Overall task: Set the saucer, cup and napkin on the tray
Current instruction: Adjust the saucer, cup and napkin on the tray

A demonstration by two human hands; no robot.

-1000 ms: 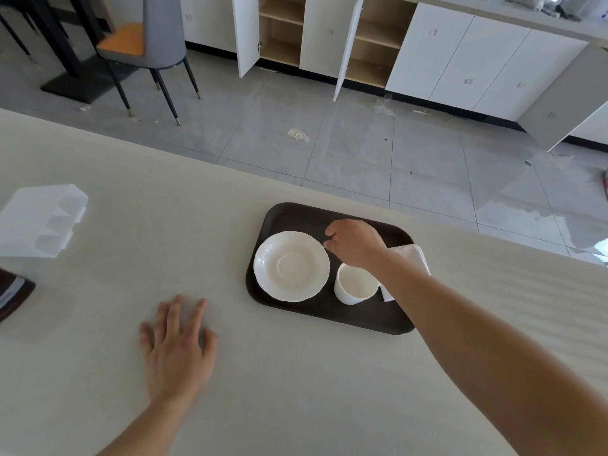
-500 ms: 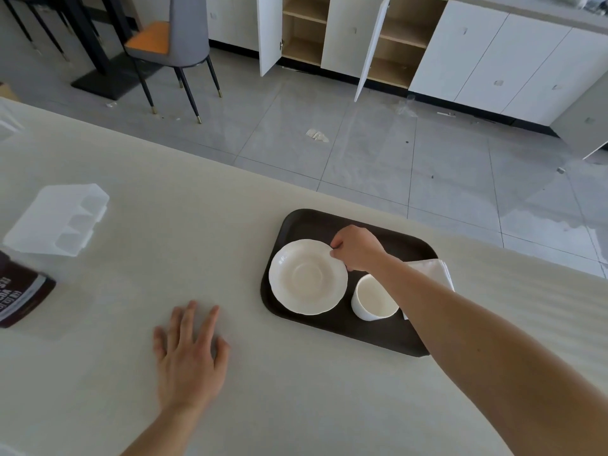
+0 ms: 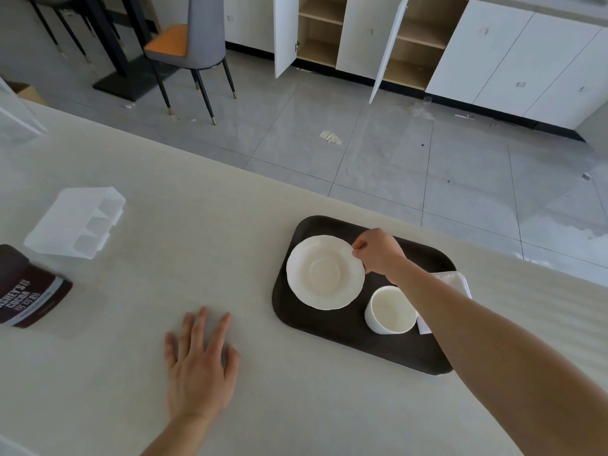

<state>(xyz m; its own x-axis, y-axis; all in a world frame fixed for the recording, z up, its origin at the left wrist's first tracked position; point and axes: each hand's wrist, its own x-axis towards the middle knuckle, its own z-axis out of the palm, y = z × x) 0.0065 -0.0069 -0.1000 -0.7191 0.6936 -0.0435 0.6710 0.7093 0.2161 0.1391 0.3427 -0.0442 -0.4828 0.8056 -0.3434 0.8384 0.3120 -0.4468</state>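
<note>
right hand pinching the saucer's far-right rim, everything already on the tray

the right hand (image 3: 378, 253) reaches across the dark tray (image 3: 329, 327) and has its fingers closed in a pinch on the rim of the white saucer (image 3: 324, 273), at the saucer's far-right edge. the saucer lies in the left half of the tray; whether it sits fully flat or is tipped a little at the pinched side cannot be told. the white cup (image 3: 390, 311) stands upright just beside the saucer's near-right edge, apart from it by a thin strip of tray. the folded white napkin (image 3: 455, 281) lies at the tray's right end, partly hidden under the forearm, and seems to overhang the tray's right edge.

the left hand (image 3: 197, 366) rests flat on the table (image 3: 164, 258), fingers spread and holding nothing, well to the left of the tray.

the relation that matters: the saucer's body lies left of and toward the person from the pinching fingers, so any nudge goes through that one rim point. the right hand is clearly nearer; the cup sits close below the wrist and could get bumped
</note>
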